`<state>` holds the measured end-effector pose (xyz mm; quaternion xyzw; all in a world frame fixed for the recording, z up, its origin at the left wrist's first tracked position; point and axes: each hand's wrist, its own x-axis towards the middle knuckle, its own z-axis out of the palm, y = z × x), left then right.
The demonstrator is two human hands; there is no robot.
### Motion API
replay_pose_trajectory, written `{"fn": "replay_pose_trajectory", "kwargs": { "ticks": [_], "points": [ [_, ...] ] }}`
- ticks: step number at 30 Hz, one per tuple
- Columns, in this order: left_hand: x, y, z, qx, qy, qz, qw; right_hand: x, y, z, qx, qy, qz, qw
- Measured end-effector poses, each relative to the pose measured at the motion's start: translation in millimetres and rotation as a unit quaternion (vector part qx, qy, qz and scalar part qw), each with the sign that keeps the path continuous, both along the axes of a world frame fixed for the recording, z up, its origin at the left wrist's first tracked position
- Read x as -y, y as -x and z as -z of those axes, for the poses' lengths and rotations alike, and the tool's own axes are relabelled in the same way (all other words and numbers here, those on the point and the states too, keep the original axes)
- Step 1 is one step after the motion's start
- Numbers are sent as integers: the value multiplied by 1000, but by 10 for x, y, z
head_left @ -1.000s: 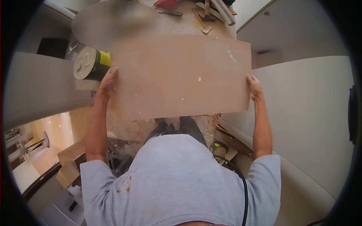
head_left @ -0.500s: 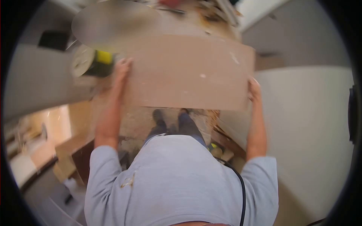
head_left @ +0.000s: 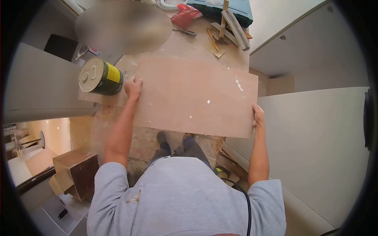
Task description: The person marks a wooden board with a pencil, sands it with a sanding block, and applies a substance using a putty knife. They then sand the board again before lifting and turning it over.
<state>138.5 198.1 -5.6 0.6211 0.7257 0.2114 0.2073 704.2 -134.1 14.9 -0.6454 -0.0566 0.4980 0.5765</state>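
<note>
Between my two hands is a broad pinkish-brown wooden board (head_left: 185,94) with a few white specks and a white smear near its right end. My left hand (head_left: 134,88) is closed on the board's left edge, thumb on top. On the right edge, my right hand (head_left: 258,115) grips with its fingers partly hidden under the board. The board's far part overlaps the worktable (head_left: 169,49) in this view, and its near edge hangs over my feet. Just left of my left hand stands a large can (head_left: 112,80) with a yellow and dark label.
At the back of the table lie a red plastic bag (head_left: 185,16), a teal case (head_left: 236,11), wood strips (head_left: 235,29), a pencil (head_left: 212,39) and a dark-handled tool (head_left: 185,32). Pale panels (head_left: 311,149) flank me. A brown wooden box (head_left: 80,173) sits low at left.
The board and both my hands now appear lower in view, and the table's far items show more. The blur has cleared; both hands keep their hold on the board.
</note>
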Motion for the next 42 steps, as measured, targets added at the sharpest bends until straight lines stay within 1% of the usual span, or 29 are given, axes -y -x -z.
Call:
{"fn": "replay_pose_trajectory", "kwargs": {
  "ticks": [1,2,3,4,5,6,8,10,11,14,15,17,18,22,23,25,26,27,29,30,31,33,35,36,37,38,39,41,42],
  "points": [
    [14,-79,32,-95,-24,14,995,-38,4,15,2,-1,2,1000],
    [221,-285,-257,-101,20,-14,995,-73,-35,56,159,68,-6,985],
    [313,-394,-144,-134,-60,33,989,-166,-81,60,312,134,-18,940],
    [377,-425,-34,-172,-137,75,973,-378,-59,-1,314,129,-25,940],
    [439,-483,-54,-167,-134,146,966,-690,51,-157,494,120,-35,860],
    [523,-600,-72,-162,-128,213,955,-1041,194,-359,656,103,-46,746],
    [735,-854,-305,-203,-25,187,961,-1911,775,-810,616,-86,-122,773],
    [791,-816,-185,-172,-63,172,968,-2746,1226,-974,617,-171,-240,730],
    [804,-804,-193,-180,-54,151,970,-3123,1440,-940,635,-229,-234,700],
    [774,-847,-276,-152,-43,168,973,-4142,1643,-531,670,-214,-270,657],
    [761,-850,-268,-146,-47,165,974,-4338,1730,-443,666,-215,-276,659],
    [738,-858,-240,-140,-46,163,975,-4600,1833,-297,727,-45,-315,609],
    [731,-845,-227,-137,-45,163,976,-4693,1832,-261,734,14,-368,571],
    [723,-845,-317,-118,-21,162,979,-4815,1840,-88,736,52,-352,577],
    [775,-831,-311,-117,-13,161,980,-4783,1836,-57,725,56,-350,591],
    [744,-870,-296,-152,-52,153,975,-4727,1792,-14,716,71,-342,604],
    [764,-870,-266,-142,-44,168,975,-4559,1778,22,677,-5,-341,652],
    [759,-836,-220,-148,-41,152,976,-4318,1715,55,635,-73,-328,695],
    [798,-873,-137,-154,-64,156,974,-3510,1495,362,612,-238,-330,678],
    [787,-868,-129,-157,-93,163,970,-2984,1769,-197,300,-212,-324,872],
    [759,-923,-135,-171,-84,164,968,-2441,2073,-816,-23,-169,-158,972],
    [746,-921,-143,-180,-83,183,963,-1502,2146,-958,-117,-203,-68,970],
    [742,-907,-110,-206,-90,193,955,-690,2204,-1086,11,-105,-37,994],
    [752,-842,-120,-198,-97,207,953,-366,2206,-996,20,-107,-22,994],
    [749,-806,-124,-190,-102,245,945,-45,2194,-857,108,-41,-10,993],
    [779,-845,-182,-183,-107,282,936,138,2232,-893,192,27,1,981],
    [853,-908,-210,-181,-109,294,932,287,2265,-884,191,30,14,981],
    [962,-932,-263,-206,-50,414,886,325,2409,-783,401,72,-39,912],
    [1133,-988,-350,-212,-48,417,883,308,2508,-689,395,73,-35,915]
  ]
}}
